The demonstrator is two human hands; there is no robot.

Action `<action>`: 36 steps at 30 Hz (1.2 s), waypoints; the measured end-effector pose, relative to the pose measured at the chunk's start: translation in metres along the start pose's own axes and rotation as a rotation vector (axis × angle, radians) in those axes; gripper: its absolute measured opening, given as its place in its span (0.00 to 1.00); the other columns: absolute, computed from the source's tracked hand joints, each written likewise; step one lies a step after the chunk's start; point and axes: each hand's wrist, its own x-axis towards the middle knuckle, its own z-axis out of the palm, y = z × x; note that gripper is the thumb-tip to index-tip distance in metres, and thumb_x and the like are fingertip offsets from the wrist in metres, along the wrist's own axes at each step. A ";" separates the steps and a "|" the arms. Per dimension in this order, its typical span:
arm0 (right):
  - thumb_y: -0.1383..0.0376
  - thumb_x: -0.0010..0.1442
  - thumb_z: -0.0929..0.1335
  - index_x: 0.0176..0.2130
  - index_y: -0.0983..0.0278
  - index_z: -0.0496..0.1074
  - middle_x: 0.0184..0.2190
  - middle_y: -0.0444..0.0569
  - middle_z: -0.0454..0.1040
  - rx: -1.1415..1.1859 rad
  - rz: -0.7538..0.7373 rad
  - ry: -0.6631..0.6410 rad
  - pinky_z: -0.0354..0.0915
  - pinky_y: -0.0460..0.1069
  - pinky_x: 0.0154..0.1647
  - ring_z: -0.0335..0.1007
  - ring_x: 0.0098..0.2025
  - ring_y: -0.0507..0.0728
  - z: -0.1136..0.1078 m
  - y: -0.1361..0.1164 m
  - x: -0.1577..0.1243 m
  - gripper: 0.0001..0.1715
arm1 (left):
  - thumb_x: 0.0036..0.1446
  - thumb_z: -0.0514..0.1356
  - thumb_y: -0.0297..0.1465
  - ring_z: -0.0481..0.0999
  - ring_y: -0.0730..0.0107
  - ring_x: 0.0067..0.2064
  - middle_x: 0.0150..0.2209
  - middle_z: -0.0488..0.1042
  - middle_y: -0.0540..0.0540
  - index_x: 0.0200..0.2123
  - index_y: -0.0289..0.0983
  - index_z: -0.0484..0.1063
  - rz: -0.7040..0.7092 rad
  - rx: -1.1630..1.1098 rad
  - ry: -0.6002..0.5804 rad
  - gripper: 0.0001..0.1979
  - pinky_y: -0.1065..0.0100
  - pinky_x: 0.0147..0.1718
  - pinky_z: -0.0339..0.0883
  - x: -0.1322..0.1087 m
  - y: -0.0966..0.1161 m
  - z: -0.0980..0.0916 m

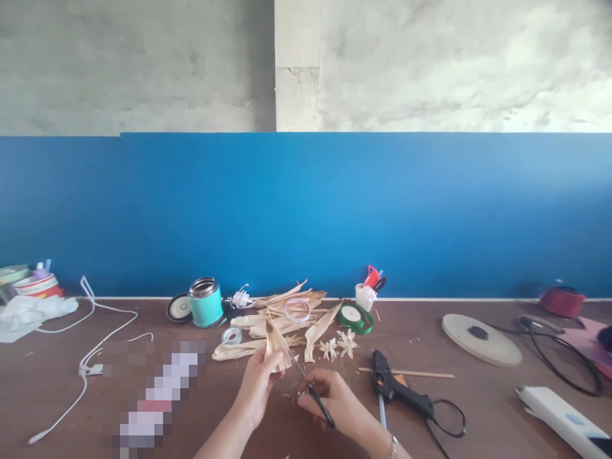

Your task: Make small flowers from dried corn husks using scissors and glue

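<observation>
My left hand (258,382) is closed on a piece of dried corn husk (276,344), holding it upright above the brown table (478,408). My right hand (332,398) grips black-handled scissors (310,390), and the blades reach up to the husk's right edge. A pile of more dried husks (282,319) lies just behind my hands. Small white husk flowers (339,345) lie to the right of the pile.
A black glue gun (396,387) with its cord and a thin wooden stick (406,372) lie right of my hands. A green ribbon roll (354,316), tape rolls, a teal container (205,301), a white cup of tools (367,294), a round disc (480,339) and white cables also sit on the table.
</observation>
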 end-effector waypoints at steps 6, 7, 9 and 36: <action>0.58 0.43 0.71 0.30 0.66 0.67 0.14 0.36 0.63 0.049 0.030 -0.025 0.51 0.40 0.13 0.56 0.14 0.45 0.001 0.000 -0.002 0.16 | 0.36 0.70 0.30 0.68 0.78 0.24 0.23 0.72 0.52 0.27 0.34 0.73 -0.011 -0.059 0.064 0.13 0.76 0.23 0.62 0.002 -0.007 0.000; 0.59 0.44 0.71 0.30 0.66 0.67 0.14 0.36 0.63 0.058 0.027 -0.029 0.52 0.40 0.13 0.56 0.14 0.45 0.002 0.002 -0.001 0.16 | 0.36 0.70 0.31 0.68 0.78 0.24 0.23 0.72 0.52 0.27 0.34 0.73 -0.009 -0.059 0.058 0.13 0.76 0.23 0.62 0.002 -0.008 0.000; 0.59 0.44 0.70 0.31 0.66 0.67 0.14 0.37 0.64 0.078 0.014 -0.045 0.53 0.40 0.13 0.56 0.14 0.45 0.002 0.006 0.001 0.15 | 0.37 0.70 0.31 0.68 0.77 0.24 0.24 0.72 0.51 0.28 0.34 0.73 -0.005 -0.049 0.050 0.13 0.75 0.24 0.62 0.001 -0.008 0.001; 0.52 0.43 0.71 0.31 0.66 0.68 0.13 0.36 0.63 0.080 0.020 0.000 0.52 0.41 0.14 0.56 0.14 0.46 0.002 0.003 0.002 0.22 | 0.40 0.66 0.35 0.70 0.70 0.26 0.23 0.73 0.49 0.28 0.34 0.73 -0.001 0.192 -0.085 0.12 0.71 0.27 0.60 -0.006 -0.008 0.005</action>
